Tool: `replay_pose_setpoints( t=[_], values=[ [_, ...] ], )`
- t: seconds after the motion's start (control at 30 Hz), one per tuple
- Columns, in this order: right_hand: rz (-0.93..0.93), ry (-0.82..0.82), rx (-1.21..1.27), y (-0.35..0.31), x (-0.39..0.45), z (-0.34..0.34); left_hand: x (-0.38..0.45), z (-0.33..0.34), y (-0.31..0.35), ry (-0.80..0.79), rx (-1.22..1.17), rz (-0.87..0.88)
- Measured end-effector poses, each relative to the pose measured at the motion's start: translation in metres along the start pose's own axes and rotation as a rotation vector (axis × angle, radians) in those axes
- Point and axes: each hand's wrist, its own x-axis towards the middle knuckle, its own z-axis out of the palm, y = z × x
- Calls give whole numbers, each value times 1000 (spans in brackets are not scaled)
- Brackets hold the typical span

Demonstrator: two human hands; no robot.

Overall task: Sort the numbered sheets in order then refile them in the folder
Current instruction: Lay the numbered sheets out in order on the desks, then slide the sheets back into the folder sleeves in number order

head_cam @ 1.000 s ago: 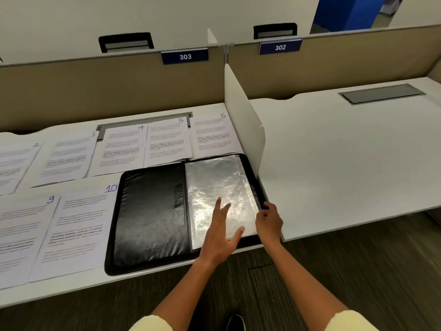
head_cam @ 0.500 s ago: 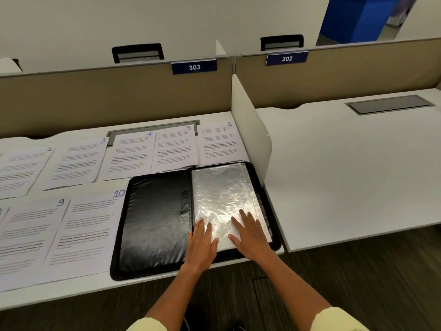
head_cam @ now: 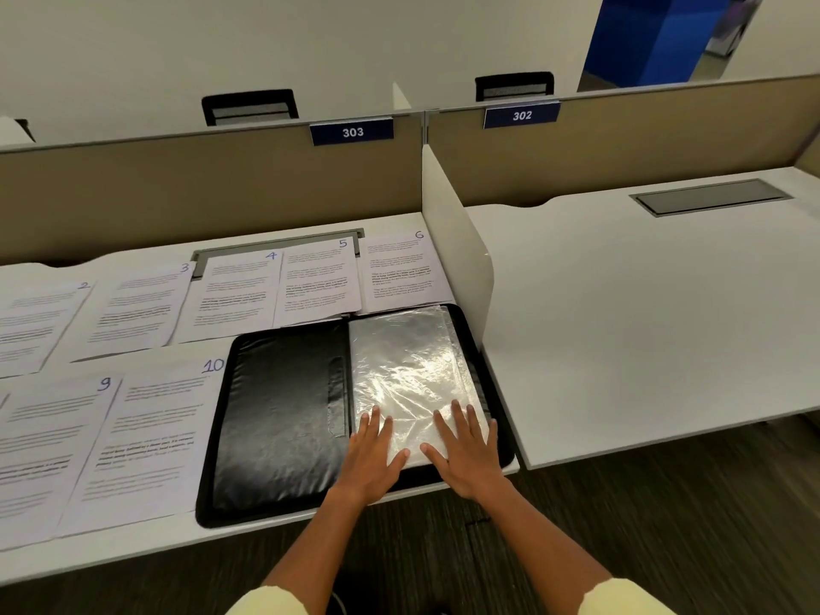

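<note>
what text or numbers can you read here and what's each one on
"303": blue plate on the partition
"302": blue plate on the partition
"2": sheet
"3": sheet
"4": sheet
"5": sheet
"6": sheet
"9": sheet
"10": sheet
Printed paragraphs on the sheets: too blurred to read.

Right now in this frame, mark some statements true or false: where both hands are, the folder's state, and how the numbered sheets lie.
1. Both hands lie flat on the clear sleeves. True: left hand and right hand press their near end with straight fingers.
2. The folder is closed. False: it lies open, black inner cover on the left, sleeves on the right.
3. Sheet 10 sits directly left of the folder. True.
4. Sheet 6 is already inside a sleeve. False: it lies on the desk beyond the folder, beside the white divider.
5. The right hand holds a sheet. False: it holds nothing.
</note>
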Motion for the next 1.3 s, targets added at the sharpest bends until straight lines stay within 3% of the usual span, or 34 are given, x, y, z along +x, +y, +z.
replay_pose_setpoints(
  t=[0.33,0.6,0.87,1.3],
  values=[
    [-63,224,-14,-26,15,-22,-22,-19,-16,269,-35,-90],
    [-182,241,-51,-82,33,-24,-54,-52,-73,396,-41,-231],
    [-284,207,-101,-184,53,-13,-98,-78,-151,476,-45,-344],
    [-409,198,-141,-404,55,34,-184,-126,-348,570,-2,-477]
  ],
)
